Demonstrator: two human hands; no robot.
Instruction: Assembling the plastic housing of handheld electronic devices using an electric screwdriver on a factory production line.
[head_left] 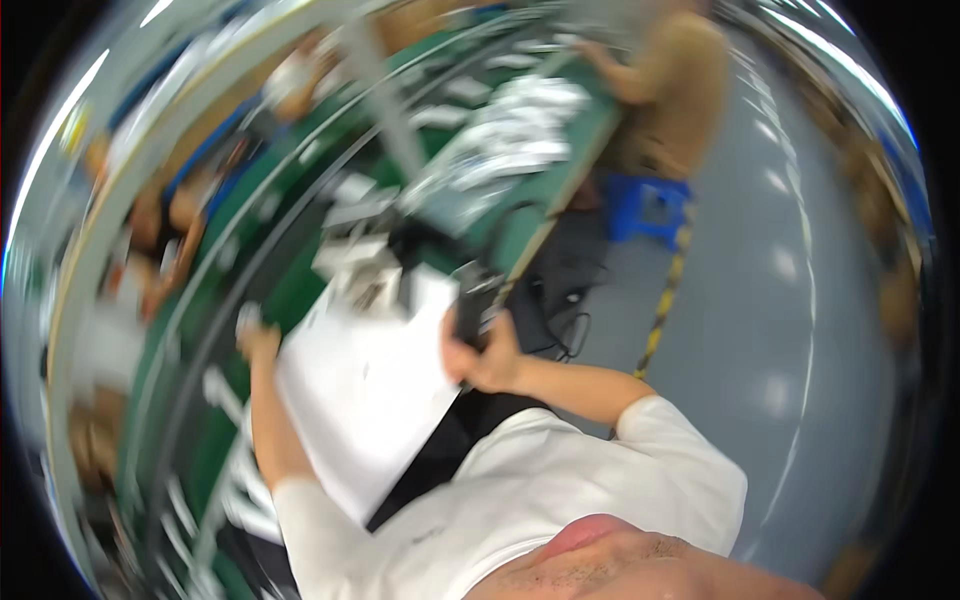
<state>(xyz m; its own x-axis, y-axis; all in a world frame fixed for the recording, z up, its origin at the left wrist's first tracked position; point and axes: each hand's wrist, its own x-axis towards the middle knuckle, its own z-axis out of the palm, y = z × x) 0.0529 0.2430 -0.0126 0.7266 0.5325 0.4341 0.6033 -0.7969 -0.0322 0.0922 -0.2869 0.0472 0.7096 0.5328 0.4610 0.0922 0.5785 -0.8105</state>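
My right hand (497, 360) is closed round a dark, boxy device (474, 308) at the right edge of the work table; blur hides its exact kind. Stretched out to the left, my left hand (262, 343) has its fingers closed on a small whitish piece (248, 317) over the green conveyor line. Between my arms lies a large white sheet (365, 390) on the table. Just beyond it stands an open white box (362, 272) with brownish contents that I cannot make out.
A green bench (545, 215) carries a heap of white packets (520, 130) farther off. A co-worker in a tan top (680, 95) is beside it, near a blue stool (650, 208). Yellow-black floor tape (661, 310) runs along the right. More people are across the conveyor.
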